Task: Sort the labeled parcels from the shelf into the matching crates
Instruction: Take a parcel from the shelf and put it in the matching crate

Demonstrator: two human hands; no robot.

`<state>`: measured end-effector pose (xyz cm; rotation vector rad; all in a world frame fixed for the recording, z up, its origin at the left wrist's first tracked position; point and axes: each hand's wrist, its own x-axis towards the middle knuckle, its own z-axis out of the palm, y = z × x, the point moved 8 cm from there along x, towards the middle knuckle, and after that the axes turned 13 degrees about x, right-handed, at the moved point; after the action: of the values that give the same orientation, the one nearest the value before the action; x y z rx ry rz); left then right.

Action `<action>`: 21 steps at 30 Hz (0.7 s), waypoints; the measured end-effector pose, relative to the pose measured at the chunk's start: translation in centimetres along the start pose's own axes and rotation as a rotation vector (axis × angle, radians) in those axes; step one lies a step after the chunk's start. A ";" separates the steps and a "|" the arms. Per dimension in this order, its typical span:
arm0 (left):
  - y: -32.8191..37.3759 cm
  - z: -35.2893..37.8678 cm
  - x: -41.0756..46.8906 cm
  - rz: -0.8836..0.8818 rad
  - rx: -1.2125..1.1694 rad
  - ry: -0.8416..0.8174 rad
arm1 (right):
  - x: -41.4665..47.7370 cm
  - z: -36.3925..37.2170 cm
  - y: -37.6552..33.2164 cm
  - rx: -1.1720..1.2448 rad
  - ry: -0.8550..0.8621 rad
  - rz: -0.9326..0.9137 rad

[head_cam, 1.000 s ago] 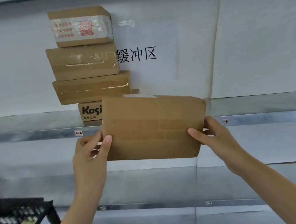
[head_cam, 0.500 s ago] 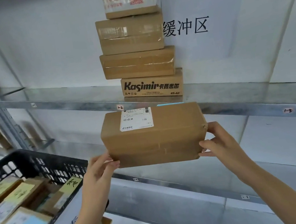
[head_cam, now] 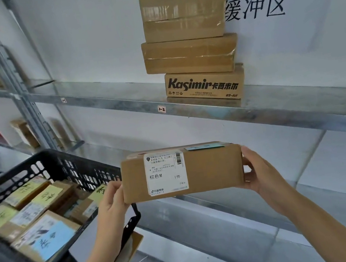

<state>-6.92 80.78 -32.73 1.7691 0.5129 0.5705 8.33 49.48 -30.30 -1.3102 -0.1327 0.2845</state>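
Steel shelving [head_cam: 118, 103] backs the black crate [head_cam: 63, 156]. Right of it, my left hand [head_cam: 111, 205] and right hand [head_cam: 262, 176] clamp the cardboard parcel [head_cam: 213, 167] by its ends; it seems light and stiff.

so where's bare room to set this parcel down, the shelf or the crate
Upper shelf is bare between the upright post and the Kasimir box, and again right of that box. The black crate is crowded: labelled parcels cover nearly its whole floor.
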 end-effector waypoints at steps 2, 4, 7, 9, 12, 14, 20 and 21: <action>-0.4 -0.7 0.0 -0.004 0.020 0.018 | 0.7 0.4 0.5 0.066 -0.011 0.002; -0.7 -1.3 0.1 -0.022 -0.007 0.018 | 1.3 0.8 1.1 0.143 -0.007 0.025; -1.0 -2.1 0.4 -0.060 -0.021 0.025 | 1.6 1.9 1.7 0.157 -0.036 0.045; -1.2 -2.4 0.6 -0.100 -0.044 0.019 | 1.7 2.8 1.9 0.161 -0.073 0.041; -2.0 -3.4 0.8 -0.200 -0.104 0.026 | 2.0 4.5 2.1 0.171 -0.149 0.012; -2.3 -4.1 0.9 -0.208 -0.124 0.011 | 2.2 5.7 2.4 0.090 -0.181 0.012; -2.7 -8.0 0.3 -0.183 -0.206 0.107 | 3.2 10.7 3.9 -0.003 -0.290 0.081; -2.8 -8.9 0.2 -0.187 -0.208 0.129 | 3.5 11.7 4.4 0.002 -0.311 0.120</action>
<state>-12.36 88.30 -33.33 1.4763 0.6760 0.5870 8.05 62.42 -31.78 -1.2672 -0.3167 0.5907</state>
